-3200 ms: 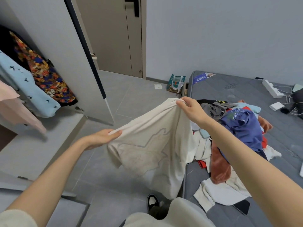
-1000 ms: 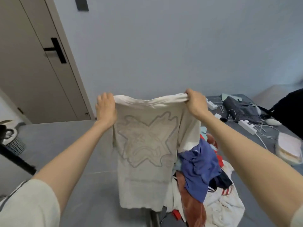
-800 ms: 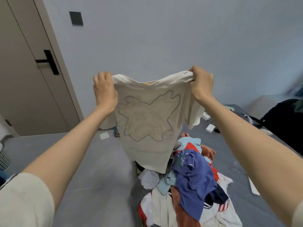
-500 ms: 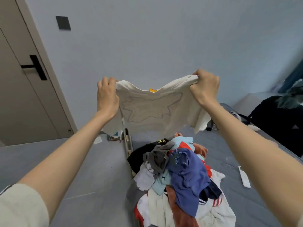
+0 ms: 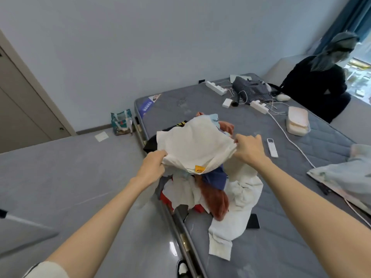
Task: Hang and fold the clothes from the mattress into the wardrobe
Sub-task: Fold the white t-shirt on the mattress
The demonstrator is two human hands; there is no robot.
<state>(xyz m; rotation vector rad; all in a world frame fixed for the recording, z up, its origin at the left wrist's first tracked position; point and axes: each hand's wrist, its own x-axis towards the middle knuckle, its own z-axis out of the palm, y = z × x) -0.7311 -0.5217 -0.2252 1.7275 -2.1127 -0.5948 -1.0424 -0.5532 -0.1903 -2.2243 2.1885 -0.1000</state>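
Cream cotton T-shirt [image 5: 192,145], prev. aloft, now spread over mixed-colour clothes pile [image 5: 212,195]; L hand [image 5: 153,165] + R hand [image 5: 248,147] fingers clamp its shoulders. Fold next, prob.

This is looking like a bedroom in a home. A grey mattress [image 5: 271,247] is lying low on a grey floor [image 5: 70,167] against a plain pale wall [image 5: 140,47]. A heap of clothes [image 5: 210,197] is sitting near the mattress edge, and a white shirt [image 5: 196,145] is being held over the top of it. Power strips [image 5: 215,88], cables [image 5: 289,140], a remote control [image 5: 272,147] and a dark phone [image 5: 253,221] are lying about on the mattress. A door [image 5: 20,109] is showing at the left. A small bag [image 5: 121,125] is standing on the floor by the wall. A blue curtain [image 5: 345,19] is hanging beside a bright window [image 5: 359,77] at the far right, where another person [image 5: 317,87] is sitting.
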